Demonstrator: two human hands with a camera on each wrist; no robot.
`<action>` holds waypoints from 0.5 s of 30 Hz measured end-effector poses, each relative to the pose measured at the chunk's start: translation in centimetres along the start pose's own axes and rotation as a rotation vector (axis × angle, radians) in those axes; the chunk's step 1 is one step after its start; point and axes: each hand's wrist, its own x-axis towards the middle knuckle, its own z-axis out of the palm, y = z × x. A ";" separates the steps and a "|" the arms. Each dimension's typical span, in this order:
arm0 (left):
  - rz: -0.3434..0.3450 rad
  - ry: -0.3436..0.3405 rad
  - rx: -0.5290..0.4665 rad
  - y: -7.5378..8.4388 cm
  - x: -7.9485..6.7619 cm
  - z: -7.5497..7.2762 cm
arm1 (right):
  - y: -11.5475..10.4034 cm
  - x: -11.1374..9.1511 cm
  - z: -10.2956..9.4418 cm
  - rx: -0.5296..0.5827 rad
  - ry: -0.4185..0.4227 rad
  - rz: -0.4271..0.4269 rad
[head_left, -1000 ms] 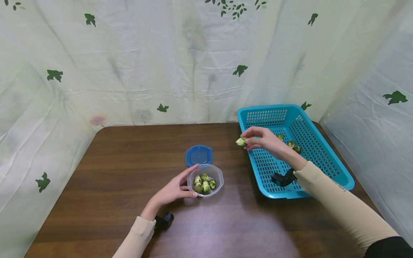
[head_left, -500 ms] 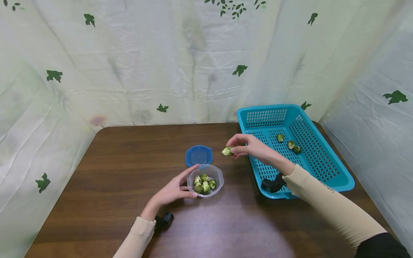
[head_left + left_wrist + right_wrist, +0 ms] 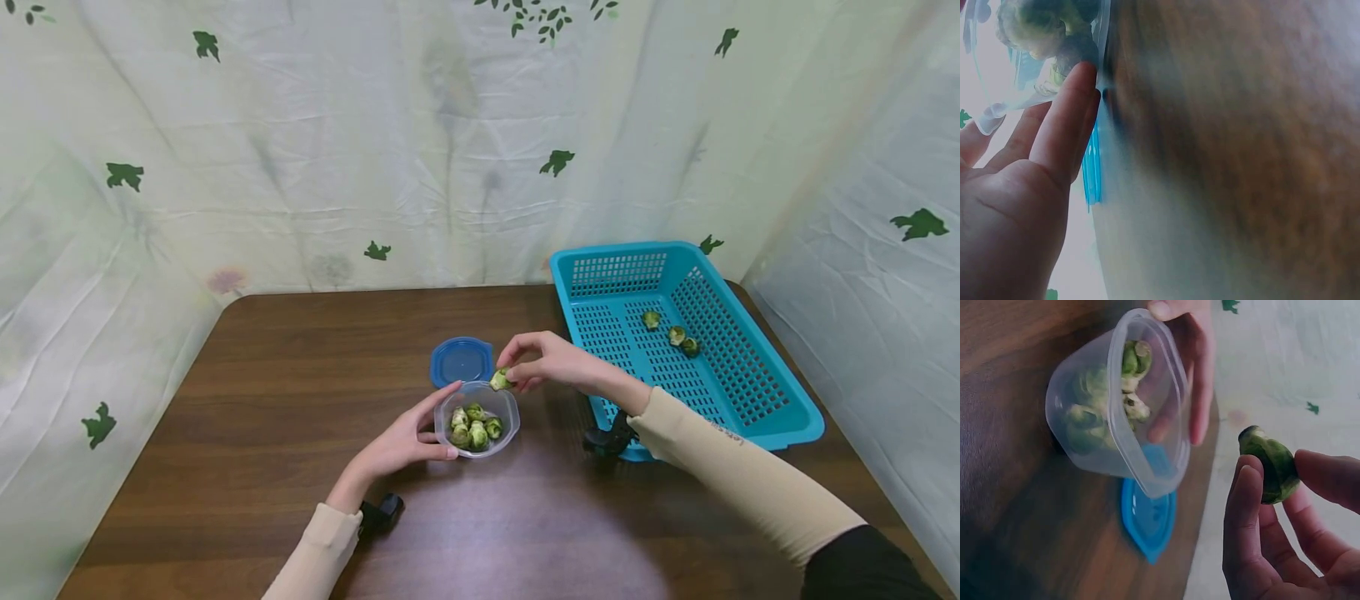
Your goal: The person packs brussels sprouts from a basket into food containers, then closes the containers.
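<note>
In the head view my right hand [image 3: 551, 360] pinches a Brussels sprout [image 3: 499, 381] between thumb and fingers, over the far right rim of a clear plastic container [image 3: 512, 421]. In the right wrist view the held Brussels sprout [image 3: 1270, 469] is green with a pale stem end. My left hand [image 3: 401, 442] holds the container from its left side, thumb at the near rim and forefinger along the far rim. Inside the container lie several Brussels sprouts [image 3: 477, 435]. The left wrist view has the left hand's fingers [image 3: 1063, 134] against the container's wall.
A blue lid [image 3: 461, 363] lies on the wooden table [image 3: 330, 358] just behind the container. To the right stands a blue perforated basket [image 3: 757, 400] with a few Brussels sprouts [image 3: 651, 320] in it. A patterned cloth [image 3: 315, 150] hangs around the table.
My right hand has carried the Brussels sprout leftward and nearer, from the basket's left rim to the container's rim. My left hand and the container have stayed in place.
</note>
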 end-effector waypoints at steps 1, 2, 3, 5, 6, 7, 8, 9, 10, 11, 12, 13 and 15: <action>-0.001 -0.001 -0.002 0.0 0.0 0.0 | 0.1 0.2 0.2 0.000 -0.013 0.001; -0.003 -0.002 -0.002 0.0 0.0 0.0 | 0.1 0.3 0.4 -0.005 -0.023 0.003; -0.004 -0.003 -0.002 0.0 0.0 0.0 | 0.2 0.5 0.6 -0.012 -0.031 0.006; -0.007 -0.004 -0.003 0.0 0.0 0.0 | 0.2 0.7 0.9 -0.021 -0.046 0.009; -0.008 -0.004 -0.003 0.1 -0.1 0.0 | 0.2 0.8 1.0 -0.023 -0.053 0.013; -0.009 -0.005 -0.002 0.1 0.0 0.0 | 0.3 0.9 1.1 -0.023 -0.060 0.015; -0.011 -0.004 0.001 0.1 0.0 0.0 | 0.3 1.0 1.2 -0.028 -0.065 0.018; -0.012 -0.004 0.002 0.1 0.0 0.0 | 0.3 1.1 1.3 -0.033 -0.068 0.022; -0.015 -0.004 0.003 0.1 0.0 0.0 | 0.3 1.1 1.4 -0.035 -0.071 0.027; -0.018 -0.003 0.004 0.2 0.0 0.0 | 0.3 1.2 1.5 -0.039 -0.072 0.032; -0.020 -0.003 0.008 0.2 0.0 0.0 | 0.4 1.3 1.6 -0.043 -0.073 0.037; -0.022 -0.002 0.010 0.2 -0.1 0.0 | 0.4 1.4 1.7 -0.048 -0.073 0.038; -0.026 -0.001 0.016 0.2 -0.1 0.0 | 0.6 1.5 1.9 -0.061 -0.071 0.042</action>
